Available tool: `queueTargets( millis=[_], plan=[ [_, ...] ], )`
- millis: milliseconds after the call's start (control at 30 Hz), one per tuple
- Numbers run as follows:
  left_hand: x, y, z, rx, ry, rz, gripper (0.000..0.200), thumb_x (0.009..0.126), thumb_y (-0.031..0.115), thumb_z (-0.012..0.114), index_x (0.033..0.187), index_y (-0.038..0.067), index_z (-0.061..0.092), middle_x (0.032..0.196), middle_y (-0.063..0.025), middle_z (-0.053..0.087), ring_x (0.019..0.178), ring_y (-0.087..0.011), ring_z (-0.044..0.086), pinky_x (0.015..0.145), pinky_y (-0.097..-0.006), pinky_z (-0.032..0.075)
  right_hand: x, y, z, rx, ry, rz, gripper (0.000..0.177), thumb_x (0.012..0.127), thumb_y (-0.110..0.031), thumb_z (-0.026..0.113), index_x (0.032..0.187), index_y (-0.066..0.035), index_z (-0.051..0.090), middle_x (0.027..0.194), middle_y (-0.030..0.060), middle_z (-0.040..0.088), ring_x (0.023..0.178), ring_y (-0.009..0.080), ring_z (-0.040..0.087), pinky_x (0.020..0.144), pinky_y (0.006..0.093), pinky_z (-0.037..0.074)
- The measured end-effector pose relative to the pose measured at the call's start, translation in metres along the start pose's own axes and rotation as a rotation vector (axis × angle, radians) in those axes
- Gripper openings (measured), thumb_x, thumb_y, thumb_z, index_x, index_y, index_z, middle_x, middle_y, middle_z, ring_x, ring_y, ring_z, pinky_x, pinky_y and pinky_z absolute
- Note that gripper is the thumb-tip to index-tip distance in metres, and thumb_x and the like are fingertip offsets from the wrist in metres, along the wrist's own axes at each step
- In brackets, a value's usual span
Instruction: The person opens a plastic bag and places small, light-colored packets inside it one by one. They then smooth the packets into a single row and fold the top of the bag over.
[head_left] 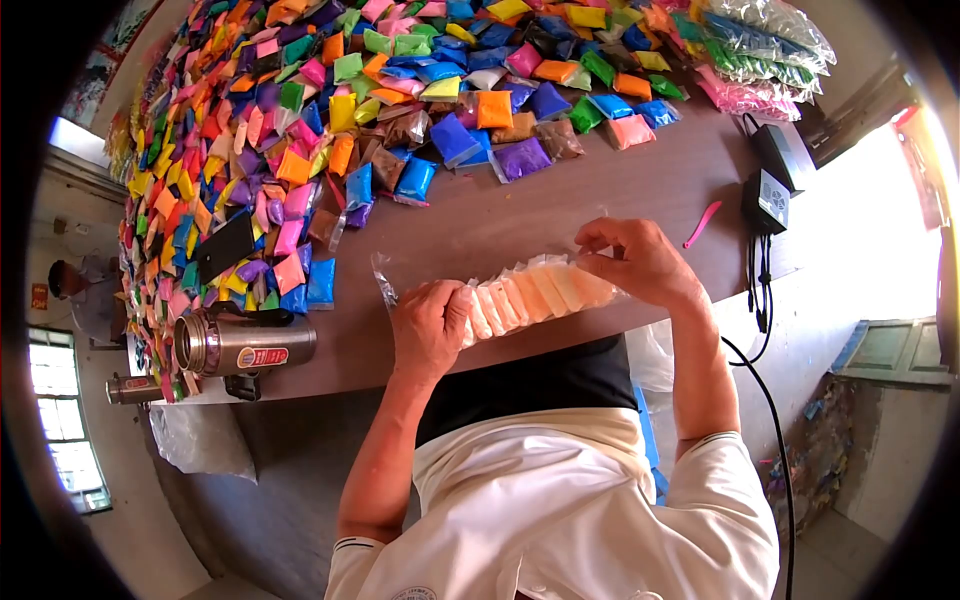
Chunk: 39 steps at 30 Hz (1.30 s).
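A long clear plastic bag (530, 298) filled with a row of pale peach packets lies slantwise near the table's front edge. My left hand (432, 322) is closed around its left end, and loose clear film sticks out beyond my knuckles. At the other end, my right hand (640, 262) has its fingers bent and pinched together at the bag's upper right edge. The fingertips partly hide what film they hold. A pink plastic strip (703, 224) lies on the table to the right of my right hand.
A large heap of small coloured packets (440, 90) covers the table's back and left. Filled clear bags (765, 60) are stacked at back right. Black boxes (768, 203) with cables stand at the right edge. A steel flask (250, 342) and dark phone (226, 246) lie left.
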<state>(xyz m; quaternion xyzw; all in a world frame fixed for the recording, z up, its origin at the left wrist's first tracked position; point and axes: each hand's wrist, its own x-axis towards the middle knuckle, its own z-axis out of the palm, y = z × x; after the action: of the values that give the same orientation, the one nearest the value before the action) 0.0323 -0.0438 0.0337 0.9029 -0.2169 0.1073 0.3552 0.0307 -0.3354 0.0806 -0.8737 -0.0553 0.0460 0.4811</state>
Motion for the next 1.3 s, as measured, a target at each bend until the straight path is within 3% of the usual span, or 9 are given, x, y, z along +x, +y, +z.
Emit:
queueTargets(
  millis=[400, 467, 567, 700, 800, 900, 1000, 1067, 1300],
  plan=[
    [0.001, 0.002, 0.000, -0.012, 0.025, -0.001, 0.023, 0.097, 0.025, 0.059, 0.086, 0.005, 0.065, 0.080, -0.0122, 0.068, 0.075, -0.0356, 0.063, 0.070, -0.0440, 0.049, 0.001, 0.010, 0.000, 0.047, -0.051, 0.059, 0.026, 0.082, -0.014, 0.071, 0.105, -0.002, 0.070, 0.089, 0.0057, 0.070, 0.070, 0.0114, 0.056, 0.065, 0.0286, 0.049],
    [0.000, 0.002, 0.000, -0.015, 0.025, -0.007, 0.024, 0.097, 0.025, 0.059, 0.086, 0.005, 0.065, 0.080, -0.0124, 0.068, 0.075, -0.0357, 0.063, 0.070, -0.0440, 0.049, 0.001, 0.002, -0.002, 0.011, -0.031, 0.073, 0.024, 0.083, -0.013, 0.071, 0.104, -0.001, 0.070, 0.090, 0.0125, 0.071, 0.083, 0.0234, 0.068, 0.077, 0.0347, 0.053],
    [-0.001, 0.000, 0.001, -0.004, 0.038, 0.007, 0.025, 0.097, 0.025, 0.058, 0.085, 0.005, 0.064, 0.079, -0.0126, 0.067, 0.075, -0.0358, 0.063, 0.069, -0.0440, 0.049, 0.000, -0.001, 0.000, -0.094, -0.027, 0.093, 0.023, 0.084, -0.013, 0.070, 0.104, -0.002, 0.070, 0.091, 0.0138, 0.072, 0.084, 0.0255, 0.069, 0.078, 0.0350, 0.053],
    [0.000, 0.002, 0.000, -0.006, 0.024, -0.001, 0.024, 0.097, 0.025, 0.059, 0.085, 0.005, 0.064, 0.079, -0.0129, 0.067, 0.074, -0.0359, 0.063, 0.070, -0.0443, 0.049, 0.001, 0.015, 0.007, -0.043, 0.008, 0.012, 0.022, 0.084, -0.015, 0.069, 0.101, -0.001, 0.069, 0.085, 0.0092, 0.069, 0.070, 0.0163, 0.060, 0.067, 0.0320, 0.050],
    [0.000, 0.001, 0.001, -0.015, 0.019, -0.012, 0.024, 0.097, 0.025, 0.059, 0.085, 0.005, 0.064, 0.079, -0.0128, 0.067, 0.075, -0.0358, 0.063, 0.070, -0.0444, 0.049, 0.001, 0.015, 0.005, -0.027, 0.023, 0.008, 0.022, 0.083, -0.014, 0.070, 0.100, 0.000, 0.069, 0.085, 0.0107, 0.069, 0.071, 0.0205, 0.063, 0.069, 0.0340, 0.051],
    [-0.001, 0.000, 0.001, -0.015, 0.014, -0.020, 0.024, 0.097, 0.025, 0.059, 0.085, 0.005, 0.064, 0.079, -0.0126, 0.067, 0.075, -0.0355, 0.063, 0.070, -0.0443, 0.049, 0.001, 0.000, 0.002, -0.197, 0.046, -0.009, 0.021, 0.085, -0.014, 0.068, 0.102, -0.001, 0.069, 0.090, 0.0164, 0.070, 0.084, 0.0342, 0.068, 0.078, 0.0407, 0.053],
    [0.000, 0.001, 0.001, -0.011, 0.015, -0.017, 0.024, 0.097, 0.025, 0.059, 0.085, 0.005, 0.064, 0.079, -0.0122, 0.067, 0.075, -0.0351, 0.063, 0.070, -0.0439, 0.049, 0.002, -0.006, 0.009, -0.219, 0.140, -0.057, 0.019, 0.085, -0.012, 0.068, 0.100, -0.001, 0.068, 0.092, 0.0166, 0.068, 0.086, 0.0365, 0.066, 0.079, 0.0429, 0.052],
    [-0.001, 0.000, 0.001, -0.013, 0.017, -0.011, 0.024, 0.097, 0.025, 0.059, 0.085, 0.005, 0.064, 0.079, -0.0120, 0.067, 0.075, -0.0348, 0.063, 0.070, -0.0438, 0.049, 0.002, -0.009, 0.016, -0.220, 0.211, -0.290, 0.020, 0.083, -0.010, 0.071, 0.101, -0.001, 0.068, 0.097, 0.0129, 0.068, 0.087, 0.0321, 0.066, 0.078, 0.0388, 0.053],
    [0.000, 0.002, 0.001, 0.013, 0.037, -0.001, 0.024, 0.097, 0.024, 0.060, 0.083, 0.005, 0.064, 0.078, -0.0112, 0.067, 0.073, -0.0344, 0.063, 0.069, -0.0436, 0.049, 0.015, -0.007, 0.060, -0.278, 0.106, -0.470, 0.019, 0.083, -0.014, 0.072, 0.099, -0.004, 0.069, 0.096, 0.0118, 0.067, 0.091, 0.0328, 0.063, 0.080, 0.0421, 0.051]
  ],
)
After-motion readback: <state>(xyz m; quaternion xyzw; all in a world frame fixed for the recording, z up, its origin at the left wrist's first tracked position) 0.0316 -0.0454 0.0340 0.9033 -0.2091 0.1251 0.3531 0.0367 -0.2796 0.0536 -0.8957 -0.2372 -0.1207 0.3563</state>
